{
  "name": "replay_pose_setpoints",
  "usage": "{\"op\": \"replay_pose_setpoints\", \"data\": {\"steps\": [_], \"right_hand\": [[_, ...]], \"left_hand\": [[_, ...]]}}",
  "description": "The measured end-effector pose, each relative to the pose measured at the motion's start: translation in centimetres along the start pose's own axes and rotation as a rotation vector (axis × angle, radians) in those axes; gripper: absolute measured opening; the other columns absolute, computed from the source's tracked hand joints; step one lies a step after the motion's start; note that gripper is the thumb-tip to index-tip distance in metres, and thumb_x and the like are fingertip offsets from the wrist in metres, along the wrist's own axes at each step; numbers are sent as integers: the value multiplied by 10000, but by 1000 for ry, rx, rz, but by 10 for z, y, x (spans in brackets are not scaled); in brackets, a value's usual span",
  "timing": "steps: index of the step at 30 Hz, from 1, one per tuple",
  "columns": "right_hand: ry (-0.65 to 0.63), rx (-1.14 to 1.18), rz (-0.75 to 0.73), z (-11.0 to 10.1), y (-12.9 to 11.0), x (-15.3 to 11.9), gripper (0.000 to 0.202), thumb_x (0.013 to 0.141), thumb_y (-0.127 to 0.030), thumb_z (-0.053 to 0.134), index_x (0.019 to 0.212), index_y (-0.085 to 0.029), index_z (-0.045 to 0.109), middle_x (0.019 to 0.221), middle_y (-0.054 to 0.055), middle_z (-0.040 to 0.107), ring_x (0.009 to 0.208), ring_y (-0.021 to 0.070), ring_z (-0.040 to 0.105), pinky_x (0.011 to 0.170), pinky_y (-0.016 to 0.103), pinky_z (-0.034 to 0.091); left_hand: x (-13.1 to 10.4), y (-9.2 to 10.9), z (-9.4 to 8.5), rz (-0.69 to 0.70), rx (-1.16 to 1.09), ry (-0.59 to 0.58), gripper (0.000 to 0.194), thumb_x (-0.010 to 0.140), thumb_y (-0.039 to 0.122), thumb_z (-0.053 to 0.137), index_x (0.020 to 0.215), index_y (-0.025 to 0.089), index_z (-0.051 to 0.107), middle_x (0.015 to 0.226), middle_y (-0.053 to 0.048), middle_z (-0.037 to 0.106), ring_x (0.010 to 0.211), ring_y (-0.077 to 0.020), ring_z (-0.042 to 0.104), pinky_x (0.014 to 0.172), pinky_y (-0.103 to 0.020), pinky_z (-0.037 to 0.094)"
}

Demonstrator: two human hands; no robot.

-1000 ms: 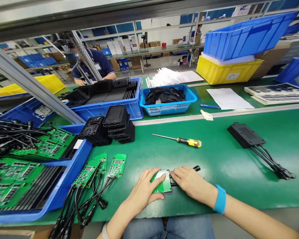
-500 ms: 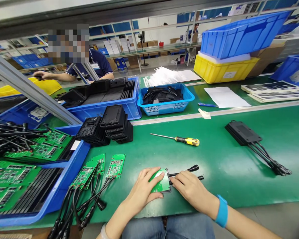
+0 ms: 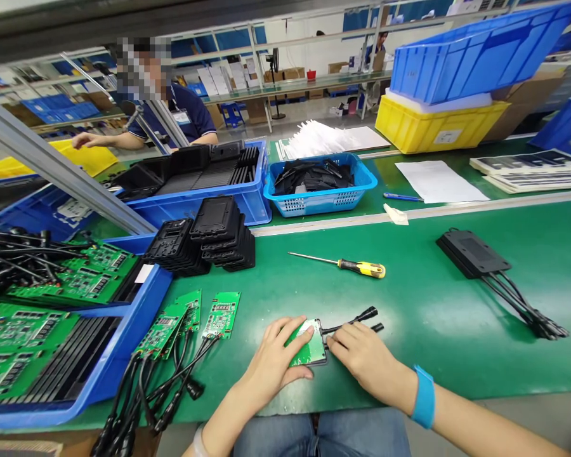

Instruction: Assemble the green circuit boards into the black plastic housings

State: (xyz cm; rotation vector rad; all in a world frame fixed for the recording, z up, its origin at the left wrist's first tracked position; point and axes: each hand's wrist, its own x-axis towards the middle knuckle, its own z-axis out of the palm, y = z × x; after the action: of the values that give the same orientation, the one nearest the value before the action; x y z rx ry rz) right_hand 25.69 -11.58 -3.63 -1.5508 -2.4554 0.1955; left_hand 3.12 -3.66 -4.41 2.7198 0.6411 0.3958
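A green circuit board [image 3: 315, 348] lies over a dark casing at the near edge of the green table. My left hand [image 3: 278, 355] is on its left side, fingers across the top and thumb along the near edge, gripping it. At the board's right edge, my right hand [image 3: 356, 355] has its fingers closed on a black cable, mostly hidden under them. Two black connector ends [image 3: 368, 313] stick out beyond that hand. A blue band is on my right wrist. Beyond both hands lies a yellow and black screwdriver [image 3: 361, 268].
Left are loose boards with cables [image 3: 223, 314], a blue bin of boards [image 3: 147, 298] and stacked black casings [image 3: 216, 222]. A blue basket [image 3: 321, 202] stands behind. Right lies a black cabled unit [image 3: 476, 251]. A person sits across the table.
The view has shifted slightly. My hands keep nearly the same hold on the board and cable. The person across has moved a hand, and the dark item in it no longer shows.
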Motion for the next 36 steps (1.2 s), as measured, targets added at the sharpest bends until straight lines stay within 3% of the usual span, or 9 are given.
{"op": "replay_pose_setpoints", "data": {"steps": [4, 8, 12, 15, 21, 25, 29, 31, 36], "right_hand": [[221, -82, -90, 7, 0, -9, 241, 958, -122, 412, 1008, -121, 648, 846, 76, 637, 747, 206, 541, 654, 334, 371], [255, -45, -35, 3, -2, -7, 249, 990, -183, 401, 1022, -159, 646, 890, 70, 645, 761, 188, 536, 667, 319, 412], [327, -73, -156, 3, -2, -3, 313, 994, -134, 339, 1133, -78, 614, 1100, 135, 659, 974, 233, 565, 820, 379, 460], [359, -22, -204, 7, 2, -2, 331, 1001, -137, 319, 1125, -82, 621, 1103, 114, 683, 996, 223, 589, 894, 395, 460], [441, 83, -193, 11, 11, 0, 267, 1009, -166, 387, 1005, -168, 654, 1031, 23, 732, 903, 155, 648, 848, 351, 474], [434, 31, -222, 10, 9, 0, 302, 998, -123, 355, 995, -137, 657, 1073, 59, 721, 944, 182, 642, 883, 386, 456], [399, -1, -211, 8, 5, 2, 299, 938, -52, 372, 978, -115, 662, 1066, 97, 714, 965, 209, 628, 905, 418, 438], [389, 9, -209, 7, 4, 3, 310, 926, -33, 368, 974, -119, 662, 1060, 96, 714, 976, 208, 624, 905, 419, 428], [371, 44, -196, 9, 7, 2, 331, 961, -48, 333, 998, -122, 653, 1059, 88, 713, 1006, 196, 618, 914, 414, 392]], "left_hand": [[1, 1, -1, 6, 11, 3, 669, 790, 486, 645, 1367, 216, 441, 1405, -154, 478, 1204, -312, 465, 958, -512, 469], [0, 1, -2, 22, 28, 10, 654, 815, 477, 630, 1374, 203, 429, 1412, -155, 474, 1212, -306, 455, 959, -506, 471], [0, 2, -2, 60, 67, 21, 590, 877, 437, 599, 1375, 176, 422, 1407, -148, 489, 1243, -299, 440, 993, -505, 451], [4, 6, -5, 93, 146, -6, 507, 916, 346, 580, 1362, 153, 434, 1386, -150, 511, 1209, -299, 477, 987, -497, 459], [11, 20, -12, 149, 376, -23, 407, 840, 205, 636, 1237, 186, 549, 1329, -195, 533, 1085, -351, 550, 837, -496, 517], [12, 30, -2, 96, 436, 53, 429, 777, 203, 682, 1191, 175, 570, 1281, -213, 548, 1065, -356, 551, 859, -526, 487], [13, 34, 6, 31, 430, 123, 432, 728, 251, 749, 1125, 168, 599, 1209, -224, 573, 1030, -355, 552, 811, -492, 487], [16, 31, 1, 61, 398, 75, 459, 736, 365, 776, 1119, 182, 603, 1203, -214, 579, 1006, -334, 555, 794, -460, 485], [22, 13, -20, 172, 284, -80, 765, 598, 680, 726, 1166, 187, 588, 1231, -205, 578, 986, -313, 542, 809, -452, 466]]}}
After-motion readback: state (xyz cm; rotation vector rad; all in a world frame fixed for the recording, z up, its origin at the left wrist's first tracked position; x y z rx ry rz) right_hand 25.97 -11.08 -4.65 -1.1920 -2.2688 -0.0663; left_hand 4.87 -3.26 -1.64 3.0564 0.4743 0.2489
